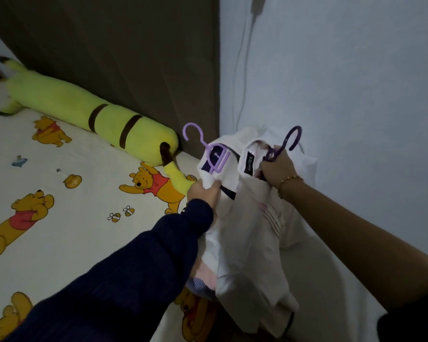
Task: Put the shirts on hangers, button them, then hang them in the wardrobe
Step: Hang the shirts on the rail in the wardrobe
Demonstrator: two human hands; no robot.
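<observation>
Plush toy on bed, left of shirts.

Home bedroom: bed wore cartoon-bear sheet, long yellow plush toy lay along dark curtain, plain wall beside.

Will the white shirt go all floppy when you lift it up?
Probably floppy: the white cloth shirt sags in folds below the left hand gripping it. Likely light too: its thin cloth drapes from the right hand, which also grips the dark purple plastic hanger. Hardly slippery: the cloth bunches in each grip.
</observation>
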